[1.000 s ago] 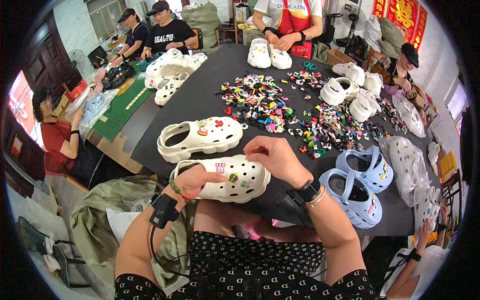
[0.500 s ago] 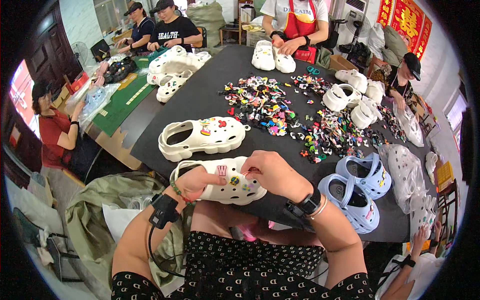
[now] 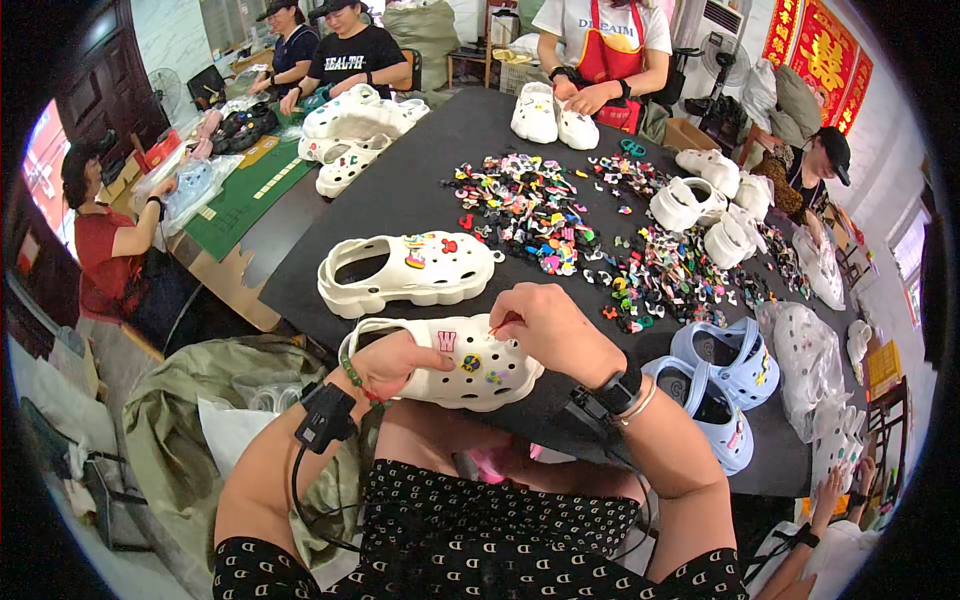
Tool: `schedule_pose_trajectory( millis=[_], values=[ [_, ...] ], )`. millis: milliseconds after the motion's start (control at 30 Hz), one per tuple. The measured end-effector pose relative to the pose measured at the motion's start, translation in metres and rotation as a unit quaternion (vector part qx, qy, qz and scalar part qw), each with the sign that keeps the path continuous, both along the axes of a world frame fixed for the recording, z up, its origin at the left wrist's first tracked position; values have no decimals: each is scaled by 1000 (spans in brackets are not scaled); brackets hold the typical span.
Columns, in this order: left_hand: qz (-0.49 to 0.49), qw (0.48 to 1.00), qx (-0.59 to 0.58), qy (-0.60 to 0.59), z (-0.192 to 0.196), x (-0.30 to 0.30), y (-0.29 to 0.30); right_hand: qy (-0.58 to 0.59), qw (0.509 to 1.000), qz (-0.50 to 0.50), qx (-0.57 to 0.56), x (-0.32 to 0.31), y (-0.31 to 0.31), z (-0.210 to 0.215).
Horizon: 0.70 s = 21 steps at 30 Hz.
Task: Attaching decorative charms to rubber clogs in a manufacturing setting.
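Note:
A white clog (image 3: 462, 385) lies on its side at the table's near edge, its holed upper turned up. A pink letter charm, a round blue-and-yellow charm and a purplish charm sit on it. My left hand (image 3: 392, 365) is closed on the heel side of this clog, thumb pressed on the upper. Just at the upper's far edge, my right hand (image 3: 565, 335) is pinched on a small reddish piece, mostly hidden by the fingers; its kind cannot be made out. Beyond them stands a second white clog (image 3: 455, 272) with colourful charms on its top.
Loose charms (image 3: 525, 205) cover the middle of the black table (image 3: 390, 205). Light blue clogs (image 3: 715, 425) stand to the right, beside bagged clogs (image 3: 805, 350). More white clogs (image 3: 730, 240) lie farther back. A co-worker (image 3: 610, 60) handles white clogs (image 3: 535, 112) at the far side.
My right hand has risen slightly from the clog's upper, still pinched, and more of the upper shows. My left hand keeps its hold. The whole view has shifted a little.

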<state>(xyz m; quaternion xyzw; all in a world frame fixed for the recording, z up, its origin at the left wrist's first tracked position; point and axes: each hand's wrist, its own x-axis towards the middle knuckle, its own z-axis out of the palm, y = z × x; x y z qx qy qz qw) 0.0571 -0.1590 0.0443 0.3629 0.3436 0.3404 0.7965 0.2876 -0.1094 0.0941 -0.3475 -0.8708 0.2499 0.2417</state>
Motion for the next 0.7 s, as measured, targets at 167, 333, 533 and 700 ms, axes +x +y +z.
schedule_pose_trajectory(
  millis=[167, 333, 533, 700],
  values=[
    [-4, 999, 46, 13, -10, -2, 2, -28, 999, 43, -6, -7, 2, -3],
    [2, 998, 47, 30, -14, -2, 1, -90, 995, 24, 22, -13, 4, -5],
    [7, 1000, -10, 27, 0, 0, -1, -161, 987, 7, -22, -16, 25, 3],
    [28, 1000, 1, 12, -6, -1, -10, -220, 965, 50, -134, -25, 33, 16]
  ],
)
